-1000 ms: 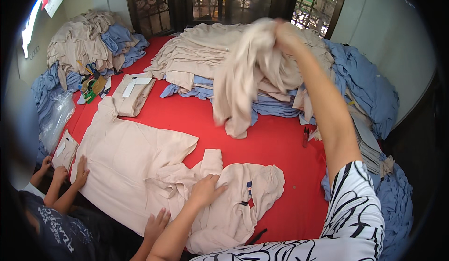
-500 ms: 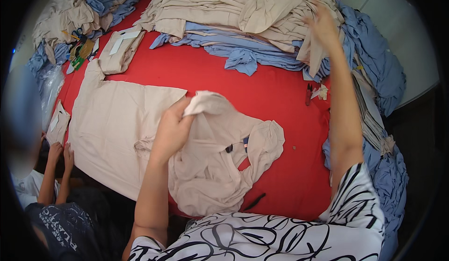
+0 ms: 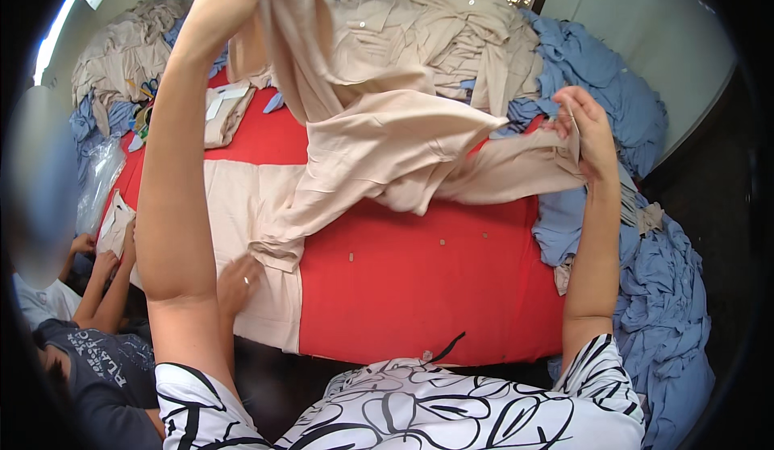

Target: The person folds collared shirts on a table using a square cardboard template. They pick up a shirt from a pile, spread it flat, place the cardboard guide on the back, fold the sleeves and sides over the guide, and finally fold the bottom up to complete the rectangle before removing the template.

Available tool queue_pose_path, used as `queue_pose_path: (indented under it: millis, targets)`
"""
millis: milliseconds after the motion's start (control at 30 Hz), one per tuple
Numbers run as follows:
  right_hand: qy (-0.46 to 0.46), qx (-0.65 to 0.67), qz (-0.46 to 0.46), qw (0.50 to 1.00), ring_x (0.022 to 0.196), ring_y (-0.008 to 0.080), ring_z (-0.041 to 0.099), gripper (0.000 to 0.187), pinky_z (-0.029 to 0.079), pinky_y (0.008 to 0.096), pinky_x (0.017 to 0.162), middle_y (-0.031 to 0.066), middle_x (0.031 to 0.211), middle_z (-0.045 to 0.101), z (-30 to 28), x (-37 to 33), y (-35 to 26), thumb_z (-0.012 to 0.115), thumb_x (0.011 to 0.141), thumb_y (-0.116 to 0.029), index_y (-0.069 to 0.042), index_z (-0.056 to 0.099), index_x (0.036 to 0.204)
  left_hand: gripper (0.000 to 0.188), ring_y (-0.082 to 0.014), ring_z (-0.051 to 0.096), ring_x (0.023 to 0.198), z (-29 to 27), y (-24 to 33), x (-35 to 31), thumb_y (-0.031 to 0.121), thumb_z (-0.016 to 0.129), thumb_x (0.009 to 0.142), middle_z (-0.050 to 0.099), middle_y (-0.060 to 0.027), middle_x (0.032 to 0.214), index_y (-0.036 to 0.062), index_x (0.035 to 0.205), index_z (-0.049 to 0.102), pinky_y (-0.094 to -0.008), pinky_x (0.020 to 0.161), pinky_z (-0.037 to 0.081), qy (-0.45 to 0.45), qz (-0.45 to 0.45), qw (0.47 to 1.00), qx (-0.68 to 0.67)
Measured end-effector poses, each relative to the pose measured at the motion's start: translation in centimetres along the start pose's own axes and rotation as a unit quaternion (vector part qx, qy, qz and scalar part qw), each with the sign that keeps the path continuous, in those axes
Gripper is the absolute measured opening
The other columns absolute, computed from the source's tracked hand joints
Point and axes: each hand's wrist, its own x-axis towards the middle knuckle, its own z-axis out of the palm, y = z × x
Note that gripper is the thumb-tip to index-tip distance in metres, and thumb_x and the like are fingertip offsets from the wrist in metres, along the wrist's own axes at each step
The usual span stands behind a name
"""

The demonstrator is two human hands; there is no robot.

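A beige shirt (image 3: pixel 379 144) hangs stretched in the air over the red-covered table (image 3: pixel 419 289). High at the upper left, my left hand (image 3: pixel 230 3) is closed on one end of it, partly cut off by the picture's top edge. At the right, the fingers of my right hand (image 3: pixel 584 128) pinch the opposite end, which looks like a sleeve. The shirt's lower part drapes onto another beige garment (image 3: pixel 250 180) lying flat at the left. A co-worker's hand (image 3: pixel 238 281) with a ring rests by that flat garment, beyond my left forearm.
Heaped beige shirts (image 3: pixel 435 31) fill the table's far side. Blue garments (image 3: pixel 665 313) pile along the right edge. A folded beige garment with white paper (image 3: pixel 230 107) lies far left. Two people's arms (image 3: pixel 105 281) work at the left edge, and a black strip (image 3: pixel 447 347) lies near me.
My left hand has risen far up and left, lifting the shirt off the table. My right hand has come down from the far pile and grips the shirt's end. A co-worker's hand has appeared.
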Motion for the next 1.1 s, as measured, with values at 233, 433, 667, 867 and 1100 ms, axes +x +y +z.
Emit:
queue_pose_path:
  millis: [233, 433, 667, 867, 1100]
  targets:
    - [0.064, -0.234, -0.296, 0.924, 0.100, 0.0206, 0.064, 0.057, 0.052, 0.0392, 0.085, 0.0125, 0.108, 0.067, 11.7, -1.3, -10.4, 0.079, 0.080, -0.025, 0.001, 0.059, 0.127, 0.014, -0.0264, 0.063, 0.076, 7.8, 13.5, 0.6, 0.009, 0.061, 0.085, 0.064, -0.0155, 0.082, -0.0009, 0.093, 0.067, -0.0346, 0.073, 0.049, 0.015, 0.211, 0.974, 0.082]
    - [-0.072, -0.180, -0.129, 0.972, 0.107, 0.0217, 0.064, 0.049, 0.058, 0.0362, 0.075, 0.0156, 0.120, 0.064, 9.9, 11.9, -13.2, 0.065, 0.088, -0.011, 0.001, 0.053, 0.134, 0.072, -0.0276, 0.052, 0.123, 14.5, 11.9, -9.4, 0.021, 0.073, 0.085, 0.048, -0.0173, 0.142, 0.0014, 0.146, 0.039, -0.0371, 0.104, 0.041, 0.280, 0.244, 0.923, 0.104]
    - [-0.006, -0.240, -0.038, 0.970, 0.099, 0.0209, 0.065, 0.040, 0.057, 0.0348, 0.078, 0.0145, 0.114, 0.067, -3.9, 1.1, -14.6, 0.059, 0.089, -0.010, 0.002, 0.058, 0.127, 0.063, -0.0313, 0.056, 0.124, 23.5, -0.6, -29.2, 0.026, 0.070, 0.087, 0.058, -0.0207, 0.134, 0.0013, 0.140, 0.046, -0.0434, 0.106, 0.041, -0.077, -0.360, 0.910, -0.191]
    - [0.008, -0.193, 0.100, 0.976, 0.093, 0.0203, 0.066, 0.034, 0.056, 0.0336, 0.081, 0.0135, 0.109, 0.068, -9.4, -10.8, -13.9, 0.054, 0.090, -0.010, 0.003, 0.062, 0.120, 0.038, -0.0217, 0.066, 0.099, 7.2, 3.0, -31.4, 0.038, 0.047, 0.101, 0.064, -0.0103, 0.108, 0.0028, 0.113, 0.053, -0.0387, 0.086, 0.056, 0.153, -0.166, 0.736, -0.638]
    - [-0.029, -0.059, 0.196, 0.978, 0.086, 0.0196, 0.068, 0.031, 0.054, 0.0322, 0.084, 0.0124, 0.104, 0.071, -10.3, -11.8, -0.9, 0.048, 0.091, -0.009, 0.004, 0.067, 0.113, 0.040, -0.0287, 0.067, 0.091, 3.4, -1.9, -13.6, 0.013, 0.063, 0.078, 0.070, -0.0174, 0.100, -0.0009, 0.116, 0.063, -0.0349, 0.084, 0.051, 0.151, -0.142, 0.978, 0.038]
